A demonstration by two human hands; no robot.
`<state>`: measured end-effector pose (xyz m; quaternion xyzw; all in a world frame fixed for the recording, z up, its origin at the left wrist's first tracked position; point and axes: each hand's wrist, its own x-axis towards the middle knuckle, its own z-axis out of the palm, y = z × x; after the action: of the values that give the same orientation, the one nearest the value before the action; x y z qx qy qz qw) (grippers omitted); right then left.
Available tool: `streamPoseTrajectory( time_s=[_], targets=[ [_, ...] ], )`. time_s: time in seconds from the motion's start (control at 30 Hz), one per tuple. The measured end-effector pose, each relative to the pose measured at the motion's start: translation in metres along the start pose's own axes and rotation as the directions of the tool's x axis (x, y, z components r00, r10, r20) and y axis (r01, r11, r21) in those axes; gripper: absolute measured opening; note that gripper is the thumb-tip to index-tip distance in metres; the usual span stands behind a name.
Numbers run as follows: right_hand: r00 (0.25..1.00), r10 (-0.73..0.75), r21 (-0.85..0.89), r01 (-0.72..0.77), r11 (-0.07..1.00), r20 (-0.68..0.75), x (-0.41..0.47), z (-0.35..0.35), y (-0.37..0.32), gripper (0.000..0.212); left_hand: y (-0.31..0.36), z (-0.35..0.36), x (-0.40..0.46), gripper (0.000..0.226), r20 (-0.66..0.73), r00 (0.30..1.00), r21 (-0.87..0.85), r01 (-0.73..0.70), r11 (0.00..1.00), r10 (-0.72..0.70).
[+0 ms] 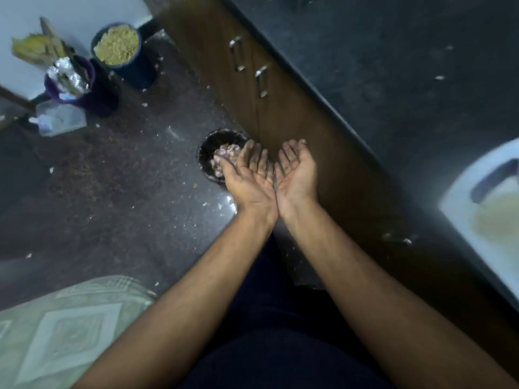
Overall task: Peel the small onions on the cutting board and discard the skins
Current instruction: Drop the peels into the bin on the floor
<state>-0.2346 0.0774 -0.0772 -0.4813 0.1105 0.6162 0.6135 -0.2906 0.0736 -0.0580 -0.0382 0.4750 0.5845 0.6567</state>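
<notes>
Two hands out in front, palms up, side by side with the heels of the palms touching. Left hand (pixel 247 175) has fingers straight and relaxed, tips over the rim of a small black bin (pixel 209 147) on the floor; purple-white onion skins (pixel 226 153) sit at its fingertips and inside the bin, and I can't tell whether any skins rest on the fingers themselves. Right hand (pixel 296 169) is flat and spread, fingers a little cupped, holding nothing, positioned in front of the cabinet.

Bin is at roughly 12 o'clock from the wrists, tight against the base of the brown cabinet (pixel 280 113), which has two metal handles (pixel 262 81). Black countertop (pixel 393 80) runs from 12 to 4 o'clock, with a few pale scraps on it. White cutting board (pixel 477 209) is at the 3 o'clock edge, blurred; something yellowish lies on it, no onions can be made out.

At 10 o'clock, well apart from the hands: a dark blue tub (pixel 132 68) full of yellowish grains, and just beside it a purple container (pixel 84 91) stuffed with foil and wrappers. A clear plastic bag (pixel 60 120) lies near those. Floor (pixel 112 192) is dark speckled stone with small white bits scattered across it. Patterned mat (pixel 64 332) at 7 o'clock. Dark trousers (pixel 269 346) show between the forearms.
</notes>
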Motion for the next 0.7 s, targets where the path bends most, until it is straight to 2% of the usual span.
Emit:
streamPoseTrajectory(
  time_s=[0.2, 0.33, 0.43, 0.53, 0.7],
  targets=[
    [0.971, -0.239, 0.096, 0.241, 0.966, -0.029, -0.087, -0.047, -0.068, 0.039, -0.039, 0.034, -0.100, 0.080, 0.238, 0.967, 0.154, 0.050, 0.987, -0.087],
    [0.935, -0.345, 0.241, 0.354, 0.904, -0.078, -0.148, -0.083, -0.116, 0.032, -0.073, 0.058, -0.167, 0.081, 0.359, 0.919, 0.252, 0.073, 0.965, -0.163],
    [0.898, -0.421, 0.333, 0.438, 0.835, -0.124, -0.187, -0.122, -0.144, 0.030, -0.102, 0.071, -0.208, 0.083, 0.476, 0.845, 0.332, 0.085, 0.939, -0.245],
    [0.854, -0.472, 0.343, 0.519, 0.783, -0.217, -0.211, -0.161, -0.158, 0.033, -0.129, 0.073, -0.240, 0.082, 0.549, 0.767, 0.426, 0.084, 0.901, -0.331],
    [0.782, -0.510, 0.291, 0.613, 0.735, -0.358, -0.228, -0.213, -0.177, 0.040, -0.167, 0.068, -0.272, 0.078, 0.612, 0.668, 0.577, -0.012, 0.817, -0.423]
  ],
)
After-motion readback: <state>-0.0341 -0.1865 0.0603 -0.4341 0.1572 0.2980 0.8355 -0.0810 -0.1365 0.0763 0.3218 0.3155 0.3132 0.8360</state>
